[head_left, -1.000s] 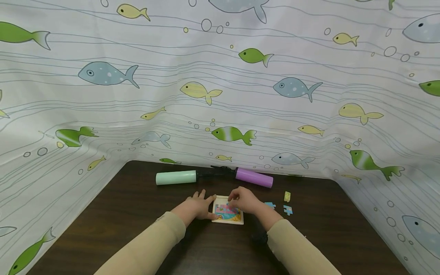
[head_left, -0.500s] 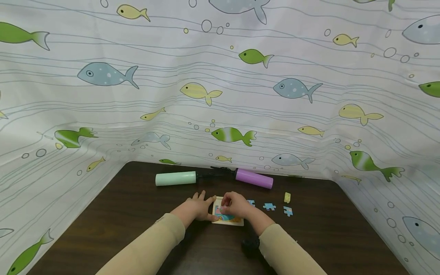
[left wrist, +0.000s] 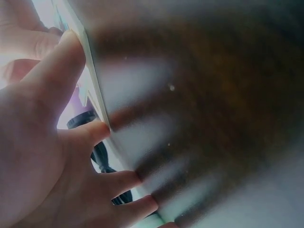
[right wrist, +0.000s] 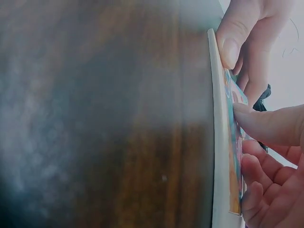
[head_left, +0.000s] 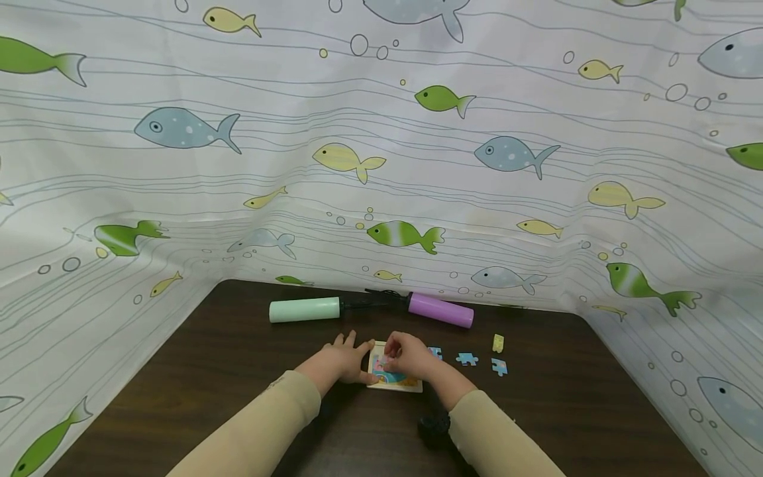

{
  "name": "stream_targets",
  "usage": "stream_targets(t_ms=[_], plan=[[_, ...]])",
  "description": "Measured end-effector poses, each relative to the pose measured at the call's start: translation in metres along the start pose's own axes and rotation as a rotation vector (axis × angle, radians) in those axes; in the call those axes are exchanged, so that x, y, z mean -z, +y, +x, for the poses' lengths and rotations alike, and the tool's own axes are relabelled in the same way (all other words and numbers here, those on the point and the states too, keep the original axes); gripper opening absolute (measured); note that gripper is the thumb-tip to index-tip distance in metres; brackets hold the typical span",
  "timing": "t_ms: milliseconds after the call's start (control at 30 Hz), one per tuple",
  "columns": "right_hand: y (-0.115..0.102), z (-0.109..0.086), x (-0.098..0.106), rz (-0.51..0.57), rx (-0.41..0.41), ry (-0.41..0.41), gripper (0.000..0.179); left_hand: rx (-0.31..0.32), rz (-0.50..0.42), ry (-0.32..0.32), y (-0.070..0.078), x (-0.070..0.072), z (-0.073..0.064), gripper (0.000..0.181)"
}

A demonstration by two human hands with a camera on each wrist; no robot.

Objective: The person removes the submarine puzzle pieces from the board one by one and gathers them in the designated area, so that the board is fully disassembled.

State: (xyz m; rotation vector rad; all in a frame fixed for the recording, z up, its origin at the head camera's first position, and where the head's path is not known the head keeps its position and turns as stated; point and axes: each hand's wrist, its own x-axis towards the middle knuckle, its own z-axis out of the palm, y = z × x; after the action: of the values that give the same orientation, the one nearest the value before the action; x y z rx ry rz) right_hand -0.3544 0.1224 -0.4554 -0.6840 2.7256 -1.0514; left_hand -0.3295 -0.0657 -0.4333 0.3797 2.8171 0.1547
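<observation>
A small jigsaw puzzle in a pale wooden tray (head_left: 396, 389) lies on the dark table, its lower part filled with blue and orange picture. My left hand (head_left: 341, 361) rests at the tray's left side, fingers spread; in the left wrist view its thumb (left wrist: 61, 61) presses the rim. My right hand (head_left: 410, 356) is over the tray and pinches a puzzle piece (right wrist: 239, 96) between thumb and fingers at the left part of the picture. The piece is tilted up from the tray in the right wrist view. My right hand covers the tray's upper right.
Right of the tray lie blue puzzle pieces, one partly behind my right hand (head_left: 436, 352), another blue piece (head_left: 467, 359) and a third blue piece (head_left: 499, 367), plus a yellow piece (head_left: 498, 343). Behind are a mint cylinder (head_left: 305, 309) and a purple cylinder (head_left: 441, 309). A fish-patterned curtain (head_left: 334, 199) surrounds the table.
My right hand has moved left and slightly nearer over the tray, uncovering a blue piece beside it. Over the last half second it has hardly moved. My left hand stays in place.
</observation>
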Motion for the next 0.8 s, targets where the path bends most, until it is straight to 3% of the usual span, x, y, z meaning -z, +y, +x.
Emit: stream_targets(t_ms=[267, 633, 800], plan=[[-0.0015, -0.0030, 0.0005, 0.055, -0.001, 0.028, 0.019, -0.002, -0.001, 0.004, 0.0002, -0.0004, -0.0010, 0.085], [-0.0057, -0.0035, -0.0003, 0.001, 0.012, 0.001, 0.019, -0.005, 0.005, 0.002, 0.0002, 0.0004, -0.0019, 0.084], [-0.0056, -0.0027, -0.0006, 0.028, 0.027, 0.002, 0.020, -0.003, -0.007, 0.002, 0.0010, 0.0012, -0.0036, 0.084]])
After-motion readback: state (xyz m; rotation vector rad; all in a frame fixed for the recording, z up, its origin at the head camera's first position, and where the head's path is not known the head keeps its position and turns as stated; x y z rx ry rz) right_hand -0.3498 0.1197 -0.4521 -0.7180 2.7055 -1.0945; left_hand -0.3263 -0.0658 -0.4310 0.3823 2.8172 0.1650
